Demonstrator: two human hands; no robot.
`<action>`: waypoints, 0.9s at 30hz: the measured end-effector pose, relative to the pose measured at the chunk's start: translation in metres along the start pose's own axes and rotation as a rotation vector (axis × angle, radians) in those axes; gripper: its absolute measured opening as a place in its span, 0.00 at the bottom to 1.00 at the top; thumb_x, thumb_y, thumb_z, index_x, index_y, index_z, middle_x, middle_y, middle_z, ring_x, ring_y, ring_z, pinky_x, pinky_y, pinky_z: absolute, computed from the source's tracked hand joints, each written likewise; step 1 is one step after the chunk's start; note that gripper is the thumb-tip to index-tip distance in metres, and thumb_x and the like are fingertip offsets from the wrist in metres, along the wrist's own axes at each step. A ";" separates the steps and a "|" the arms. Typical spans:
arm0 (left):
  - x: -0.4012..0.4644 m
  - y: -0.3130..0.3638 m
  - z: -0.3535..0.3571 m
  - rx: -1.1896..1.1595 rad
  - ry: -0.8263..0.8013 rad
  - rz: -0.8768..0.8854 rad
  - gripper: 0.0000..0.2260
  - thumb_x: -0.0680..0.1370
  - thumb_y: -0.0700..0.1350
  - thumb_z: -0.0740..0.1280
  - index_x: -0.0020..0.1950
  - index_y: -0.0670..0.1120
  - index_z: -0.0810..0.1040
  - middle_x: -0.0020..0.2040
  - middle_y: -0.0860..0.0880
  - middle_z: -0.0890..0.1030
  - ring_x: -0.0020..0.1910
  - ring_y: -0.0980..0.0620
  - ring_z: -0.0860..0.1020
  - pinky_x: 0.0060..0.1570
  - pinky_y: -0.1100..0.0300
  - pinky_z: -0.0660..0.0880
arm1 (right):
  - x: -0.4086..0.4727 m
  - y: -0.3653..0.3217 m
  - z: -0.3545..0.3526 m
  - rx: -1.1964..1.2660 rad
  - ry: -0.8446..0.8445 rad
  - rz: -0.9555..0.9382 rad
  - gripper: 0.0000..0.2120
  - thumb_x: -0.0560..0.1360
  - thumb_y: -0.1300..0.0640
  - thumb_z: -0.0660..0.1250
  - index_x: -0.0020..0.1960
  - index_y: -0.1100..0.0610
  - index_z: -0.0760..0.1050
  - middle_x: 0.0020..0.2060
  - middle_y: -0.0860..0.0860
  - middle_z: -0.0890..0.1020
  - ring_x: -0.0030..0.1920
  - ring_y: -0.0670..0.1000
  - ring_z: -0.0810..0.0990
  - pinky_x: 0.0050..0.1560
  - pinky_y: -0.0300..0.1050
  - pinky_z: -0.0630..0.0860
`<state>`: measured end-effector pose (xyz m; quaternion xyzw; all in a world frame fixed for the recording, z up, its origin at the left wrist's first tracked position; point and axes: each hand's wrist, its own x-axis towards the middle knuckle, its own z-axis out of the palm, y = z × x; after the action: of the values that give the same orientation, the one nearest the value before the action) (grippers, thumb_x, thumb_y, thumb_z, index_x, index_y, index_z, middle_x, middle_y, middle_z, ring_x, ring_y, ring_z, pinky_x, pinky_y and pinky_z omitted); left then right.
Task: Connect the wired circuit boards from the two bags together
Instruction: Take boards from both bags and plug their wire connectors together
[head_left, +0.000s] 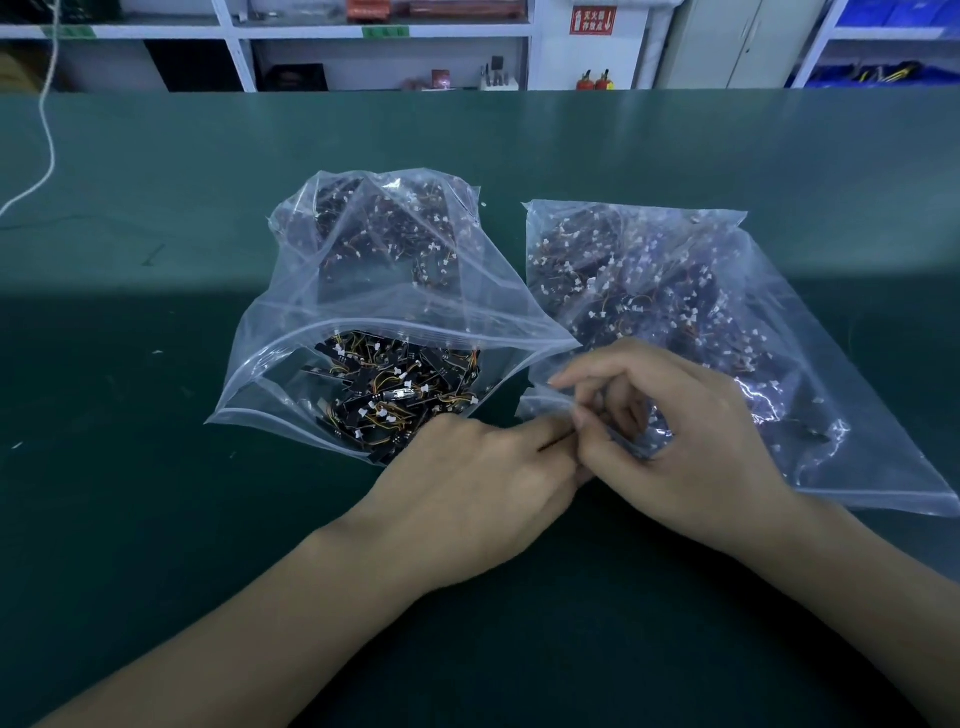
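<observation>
Two clear zip bags full of small black circuit boards with orange wires and white connectors lie on the green table. The left bag (291, 374) gapes open toward me, and its boards (395, 389) show in the mouth. The right bag (779, 322) lies flat. My left hand (483, 483) and my right hand (685, 441) meet at the near left corner of the right bag. The fingers of both hands pinch the plastic edge there. What lies under the fingertips is hidden.
The green table (156, 519) stretches wide around the bags. A white cord (49, 130) hangs down at the far left. White shelves (384, 57) and blue bins (883, 73) stand beyond the table's far edge.
</observation>
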<state>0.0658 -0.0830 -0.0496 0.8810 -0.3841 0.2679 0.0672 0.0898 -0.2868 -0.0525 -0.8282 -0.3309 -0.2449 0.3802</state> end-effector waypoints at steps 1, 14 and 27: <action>0.000 -0.003 -0.002 -0.053 0.045 -0.008 0.16 0.85 0.50 0.61 0.45 0.48 0.85 0.44 0.53 0.84 0.29 0.45 0.79 0.22 0.57 0.69 | 0.000 0.000 -0.001 0.002 0.009 0.007 0.14 0.75 0.63 0.72 0.58 0.51 0.82 0.42 0.40 0.79 0.35 0.49 0.77 0.41 0.38 0.76; -0.017 -0.061 -0.011 0.025 0.126 -0.485 0.12 0.83 0.55 0.68 0.43 0.51 0.78 0.29 0.57 0.71 0.28 0.48 0.75 0.31 0.55 0.75 | -0.002 0.000 -0.002 0.006 -0.019 0.032 0.14 0.74 0.64 0.72 0.58 0.53 0.82 0.42 0.38 0.78 0.33 0.50 0.76 0.39 0.41 0.76; -0.016 -0.053 -0.012 -0.129 0.027 -0.543 0.07 0.77 0.59 0.71 0.44 0.59 0.83 0.27 0.60 0.71 0.31 0.56 0.74 0.34 0.58 0.71 | -0.002 0.001 -0.003 0.012 -0.054 0.030 0.11 0.76 0.59 0.70 0.58 0.51 0.82 0.42 0.37 0.78 0.32 0.50 0.77 0.36 0.47 0.77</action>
<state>0.0896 -0.0322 -0.0437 0.9420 -0.1493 0.2269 0.1974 0.0887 -0.2901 -0.0527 -0.8371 -0.3299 -0.2150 0.3797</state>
